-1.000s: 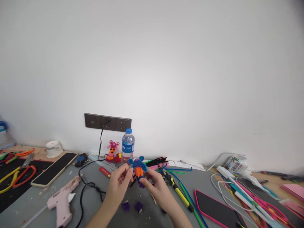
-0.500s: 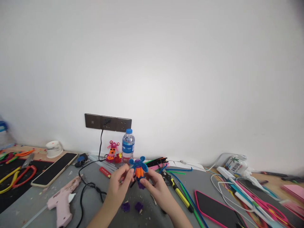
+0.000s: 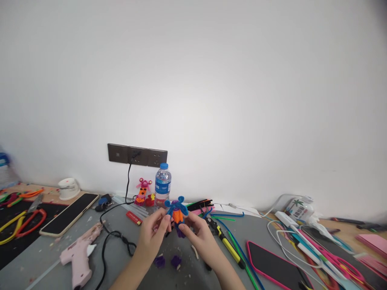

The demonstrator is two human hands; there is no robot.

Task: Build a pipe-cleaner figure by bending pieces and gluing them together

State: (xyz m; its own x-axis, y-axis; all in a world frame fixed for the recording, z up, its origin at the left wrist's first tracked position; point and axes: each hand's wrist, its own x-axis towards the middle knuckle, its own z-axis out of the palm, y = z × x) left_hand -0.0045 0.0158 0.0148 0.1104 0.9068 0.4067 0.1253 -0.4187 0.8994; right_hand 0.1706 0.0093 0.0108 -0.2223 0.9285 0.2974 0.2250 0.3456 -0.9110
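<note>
As left hand (image 3: 152,233) and right hand (image 3: 201,235) pinch blue figure (image 3: 177,209) | slightly higher than earlier

Blue, orange and purple pipe-cleaner figure (image 3: 177,212); pink glue gun (image 3: 79,257); blue-capped, blue-labelled water bottle (image 3: 163,184).

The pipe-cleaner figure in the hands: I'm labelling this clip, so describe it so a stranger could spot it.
Below the wall sockets stands a water bottle. Just in front, the left hand and right hand hold the pipe-cleaner figure. Unlike the pink figure beside the bottle, it has blue loops on top.
</note>
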